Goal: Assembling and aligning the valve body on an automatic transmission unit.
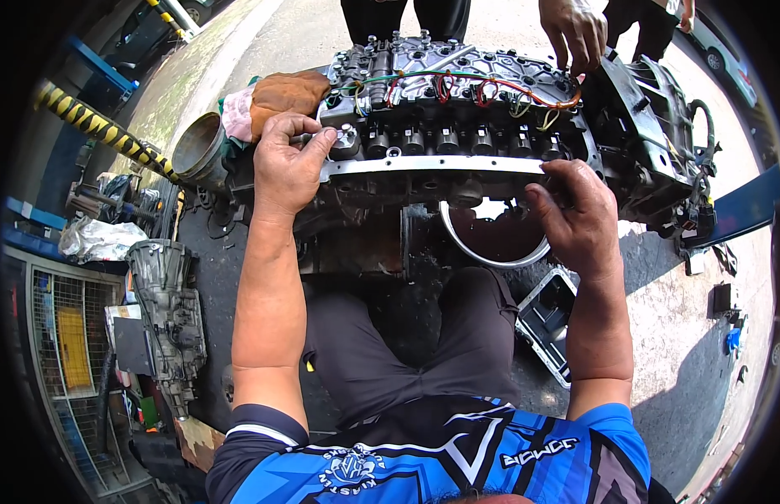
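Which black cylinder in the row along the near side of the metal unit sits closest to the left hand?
The leftmost black cylinder, at the row's end beside the left hand; the other cylinders all stand farther right.

Partly dismantled mechanical unit (491, 63), lying crosswise with its opened face upward. The upper plate is silver-grey cast metal, cut with channels and pockets; several bolts (424, 36) stand upright at its far edge, towards the left. A wiring loom (390, 79) runs across the plate, its green, red and yellowish strands branching at intervals and ending at the right in an orange-brown length. Along the near side sits a row of short, dark cylinders (446, 139). In front of these extends a bright, flat flange (432, 165) pierced by small holes, with darker casing below.
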`<state>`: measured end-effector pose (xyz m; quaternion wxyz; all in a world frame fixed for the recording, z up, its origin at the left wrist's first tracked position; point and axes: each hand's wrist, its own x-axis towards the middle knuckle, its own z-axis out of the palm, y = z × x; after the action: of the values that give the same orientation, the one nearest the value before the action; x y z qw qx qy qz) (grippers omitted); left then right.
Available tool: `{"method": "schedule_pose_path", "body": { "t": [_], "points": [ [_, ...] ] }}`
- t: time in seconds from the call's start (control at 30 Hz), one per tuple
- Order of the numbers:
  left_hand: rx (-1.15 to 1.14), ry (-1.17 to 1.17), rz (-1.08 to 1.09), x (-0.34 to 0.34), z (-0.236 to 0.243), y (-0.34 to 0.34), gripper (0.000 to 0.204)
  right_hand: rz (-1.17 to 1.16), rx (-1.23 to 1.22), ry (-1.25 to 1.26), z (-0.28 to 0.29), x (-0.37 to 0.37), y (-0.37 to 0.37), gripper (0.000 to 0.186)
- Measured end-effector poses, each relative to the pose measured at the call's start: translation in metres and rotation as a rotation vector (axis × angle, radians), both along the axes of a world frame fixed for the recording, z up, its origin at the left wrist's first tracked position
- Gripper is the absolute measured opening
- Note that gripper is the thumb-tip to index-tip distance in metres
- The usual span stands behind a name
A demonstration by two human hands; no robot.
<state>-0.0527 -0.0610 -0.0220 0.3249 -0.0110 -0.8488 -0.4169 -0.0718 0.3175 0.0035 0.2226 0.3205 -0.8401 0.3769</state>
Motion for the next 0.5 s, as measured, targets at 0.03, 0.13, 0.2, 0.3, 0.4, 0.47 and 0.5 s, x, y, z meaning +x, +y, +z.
{"method": "schedule_pose_path", "body": {
  "t": [0.03,0.13,0.2,0.3,0.4,0.47,0.5],
  "points": [
    [-0.002,0.002,0.008,0.000,0.000,-0.002,0.011,0.008,-0.002,0.002,0.001,-0.002,-0.002,0.026],
    [0.231,-0.019,-0.122,0.000,0.006,0.003,0.021,-0.012,-0.004,-0.015,0.002,-0.004,-0.005,0.026],
    [0.209,-0.026,-0.090,0.001,0.006,0.003,0.021,0.013,0.016,0.023,0.001,-0.006,-0.008,0.026],
    [0.126,-0.049,0.007,0.003,0.007,0.007,0.022,0.062,0.043,0.056,0.004,-0.007,-0.023,0.026],
    [0.199,-0.122,0.004,0.005,0.011,0.007,0.024,0.145,0.073,0.021,0.011,-0.005,-0.056,0.024],
    [0.212,-0.113,-0.004,0.006,0.012,0.007,0.024,0.197,0.106,0.058,0.018,-0.008,-0.081,0.024],
    [0.225,-0.104,-0.023,0.004,0.013,0.010,0.024,0.213,0.116,0.066,0.022,-0.009,-0.092,0.023]
  ]
}}
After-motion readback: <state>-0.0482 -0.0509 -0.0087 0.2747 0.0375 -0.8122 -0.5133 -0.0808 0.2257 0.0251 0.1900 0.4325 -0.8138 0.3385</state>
